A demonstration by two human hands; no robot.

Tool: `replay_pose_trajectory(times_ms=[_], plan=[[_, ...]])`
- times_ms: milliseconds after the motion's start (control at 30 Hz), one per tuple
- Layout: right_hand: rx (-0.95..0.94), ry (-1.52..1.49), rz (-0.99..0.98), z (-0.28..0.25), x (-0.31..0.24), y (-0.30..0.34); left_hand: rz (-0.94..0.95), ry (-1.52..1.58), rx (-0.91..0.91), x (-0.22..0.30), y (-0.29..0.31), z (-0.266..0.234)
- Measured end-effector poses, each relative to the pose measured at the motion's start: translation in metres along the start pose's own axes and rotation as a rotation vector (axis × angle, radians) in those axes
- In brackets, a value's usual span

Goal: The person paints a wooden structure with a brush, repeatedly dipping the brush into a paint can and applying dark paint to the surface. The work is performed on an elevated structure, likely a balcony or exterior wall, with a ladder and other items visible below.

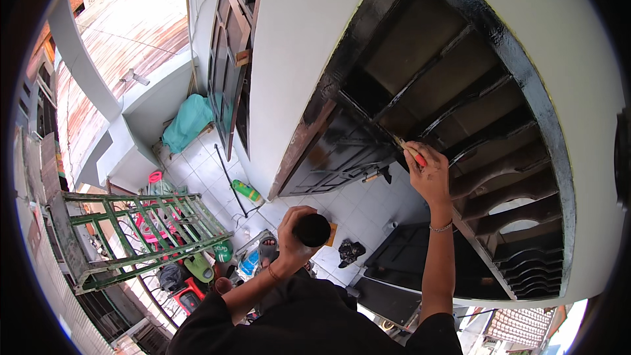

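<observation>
- Right hand (428, 163), at three o'clock: fingers closed round a red-ended brush (413, 152), whose bristle end points to ten o'clock, at the dark frame by the door top; I cannot tell whether it touches.
- Left hand (292, 233), at six o'clock: wrapped round the side of a round pot (311, 231), its face black.
- Window grille (450, 112), from one to four o'clock: glossy black on its upper bars, browner on the wavy lower ones; its outer border catches a grey sheen.
- Door (342, 148), near the centre: panelled, shiny black, with a bare-looking brown edge strip toward nine o'clock.
- White wall (299, 39), at twelve o'clock; a second framed panel (227, 59) stands beyond it at eleven.
- Floor (273, 212): pale square tiles, with a crumpled black bag (351, 253) at five o'clock and a green bottle (246, 190) at eight.
- Teal cloth (188, 125), heaped between nine and ten o'clock.
- Green ladder (92, 266), at eight o'clock, above scattered clutter.
- Rust-streaked roof (131, 26), outside at ten o'clock.
</observation>
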State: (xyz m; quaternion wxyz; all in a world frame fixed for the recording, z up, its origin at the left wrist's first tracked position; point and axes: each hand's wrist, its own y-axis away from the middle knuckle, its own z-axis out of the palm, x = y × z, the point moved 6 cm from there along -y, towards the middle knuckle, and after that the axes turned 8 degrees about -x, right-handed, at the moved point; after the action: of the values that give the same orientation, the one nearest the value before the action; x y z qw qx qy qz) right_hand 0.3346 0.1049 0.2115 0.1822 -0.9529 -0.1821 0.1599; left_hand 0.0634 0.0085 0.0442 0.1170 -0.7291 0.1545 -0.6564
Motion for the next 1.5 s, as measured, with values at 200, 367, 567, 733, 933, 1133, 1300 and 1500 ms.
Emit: replay_pose_trajectory(times_ms=[200, 367, 567, 733, 933, 1133, 1300, 1500], plan=[[0.12, 0.01, 0.014, 0.002, -0.009, 0.027, -0.024, -0.013, 0.013, -0.003, 0.008, -0.008], [0.259, 0.171, -0.001, 0.038, -0.022, 0.054, -0.01, -0.008, 0.001, -0.003, 0.009, -0.005], [0.365, 0.312, 0.102, 0.034, -0.03, 0.056, 0.022, -0.011, 0.001, 0.001, 0.002, 0.004], [0.407, 0.294, 0.048, 0.044, -0.033, 0.062, 0.018, -0.03, 0.009, 0.006, 0.003, 0.011], [0.374, 0.355, 0.069, 0.049, -0.023, 0.058, 0.007, -0.037, -0.001, 0.01, -0.004, 0.017], [0.369, 0.365, 0.081, 0.039, -0.024, 0.054, 0.041, -0.053, 0.011, 0.017, -0.01, 0.024], [0.368, 0.323, 0.035, 0.043, -0.022, 0.067, 0.022, -0.046, 0.012, 0.021, -0.005, 0.028], [0.265, 0.329, 0.047, 0.039, -0.022, 0.066, 0.007, -0.065, -0.01, 0.031, -0.008, 0.039]])
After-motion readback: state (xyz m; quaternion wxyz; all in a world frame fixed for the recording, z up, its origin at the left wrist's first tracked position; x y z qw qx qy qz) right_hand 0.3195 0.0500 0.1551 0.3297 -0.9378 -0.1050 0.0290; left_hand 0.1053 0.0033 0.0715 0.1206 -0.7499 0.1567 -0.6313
